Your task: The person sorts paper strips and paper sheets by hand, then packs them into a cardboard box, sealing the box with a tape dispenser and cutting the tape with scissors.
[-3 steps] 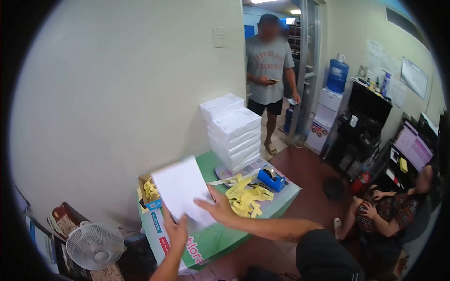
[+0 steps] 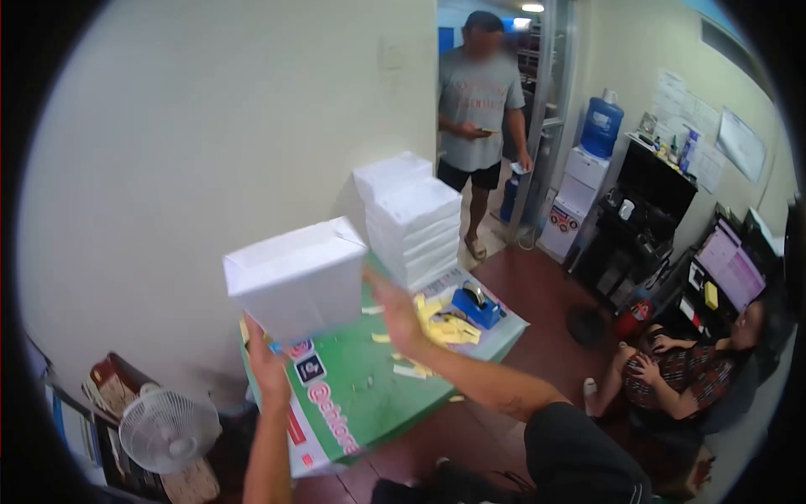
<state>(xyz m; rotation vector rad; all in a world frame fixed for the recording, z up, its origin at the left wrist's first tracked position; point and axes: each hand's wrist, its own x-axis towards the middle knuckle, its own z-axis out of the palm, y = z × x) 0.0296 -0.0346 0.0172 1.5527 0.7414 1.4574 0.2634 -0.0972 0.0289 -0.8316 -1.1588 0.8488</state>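
Note:
A white wrapped packet (image 2: 294,281) is tilted up on its edge above the table, its folded, taped end facing upward. My left hand (image 2: 267,365) is closed on its lower left corner, with the fingers partly hidden behind it. At the packet's right side is my right hand (image 2: 396,315), smeared by motion, its fingers against the side edge. Beyond my right hand stands a stack of similar white packets (image 2: 411,214). Cut yellow strips (image 2: 449,329) lie beside a blue tape dispenser (image 2: 477,307).
The table (image 2: 369,403) has a green printed cover. A white fan (image 2: 170,430) stands at the left. One person (image 2: 478,109) stands in the doorway holding a phone; another person (image 2: 680,378) sits at the right near a desk. A water dispenser (image 2: 575,202) stands by the door.
The packet has been tipped from its broad face to show its narrow end, and raised a little. My right hand has moved up along its right side. The view has shifted slightly.

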